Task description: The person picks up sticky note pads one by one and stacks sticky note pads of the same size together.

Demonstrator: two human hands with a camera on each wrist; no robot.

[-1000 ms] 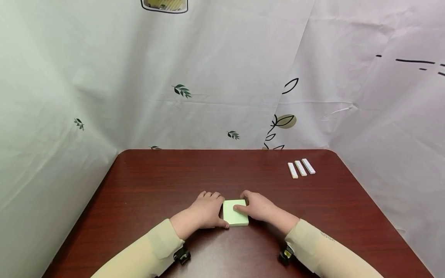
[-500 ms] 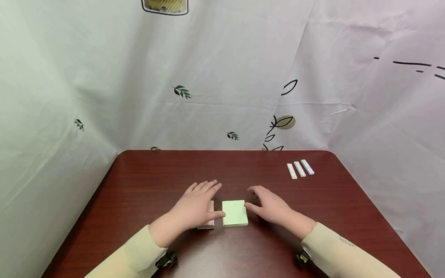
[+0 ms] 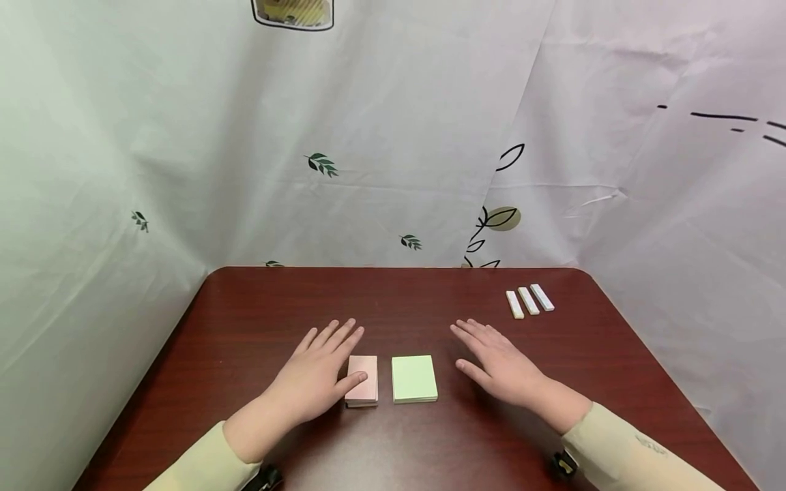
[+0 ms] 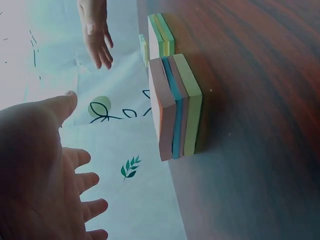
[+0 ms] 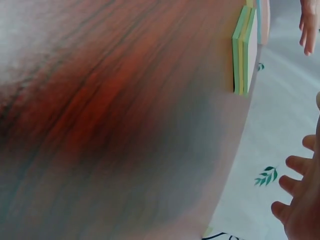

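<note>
while the pink-topped stack point(image 3: 368, 390) and the green-topped stack point(image 3: 414, 378) lie flat on the table point(image 3: 399, 450), a gap between them perhaps keeping the piles distinct, the left hand point(image 3: 312, 380) hovers with fingers spread, holding nothing, its thumb above the pink pile; the right hand point(image 3: 502, 363), equally loose and empty, hangs beside the green one; compared with the earlier frame, both hands have drawn outward, uncovering more of the pink stack.

A red-brown table point(image 3: 295, 300) with round back corners stands by a white, wrinkly cloth point(image 3: 393, 102) that hangs behind it and on both sides, with green leaves point(image 3: 322, 164) and black lines point(image 3: 724, 116), and light shines on the table's near part.
</note>
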